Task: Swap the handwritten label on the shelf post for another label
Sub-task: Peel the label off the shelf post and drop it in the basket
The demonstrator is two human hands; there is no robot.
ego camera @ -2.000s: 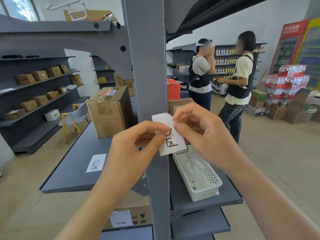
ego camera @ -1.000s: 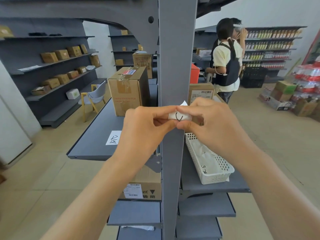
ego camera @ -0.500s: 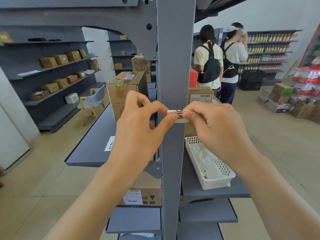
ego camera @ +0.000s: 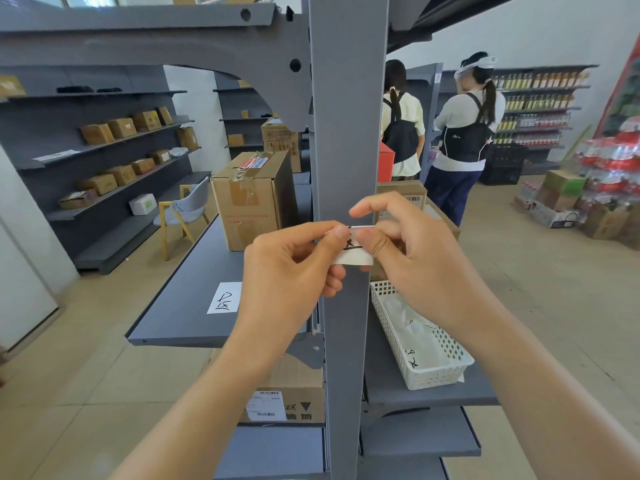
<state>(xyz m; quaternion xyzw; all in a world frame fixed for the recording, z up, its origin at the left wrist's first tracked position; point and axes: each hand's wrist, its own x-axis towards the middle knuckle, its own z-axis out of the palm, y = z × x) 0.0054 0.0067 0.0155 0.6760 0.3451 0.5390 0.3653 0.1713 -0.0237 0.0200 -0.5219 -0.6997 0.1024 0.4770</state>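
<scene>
Apparently to fold or peel it, I pinched the label between both thumbs and fingers, left hand and right hand close together, right in front of the shelf post, basket nearby.

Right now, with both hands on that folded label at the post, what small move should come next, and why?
Probably drop the label into the white basket on the right shelf. Both the left hand and right hand pinch it, folded and apparently off the shelf post, and that basket already holds similar handwritten slips.
</scene>
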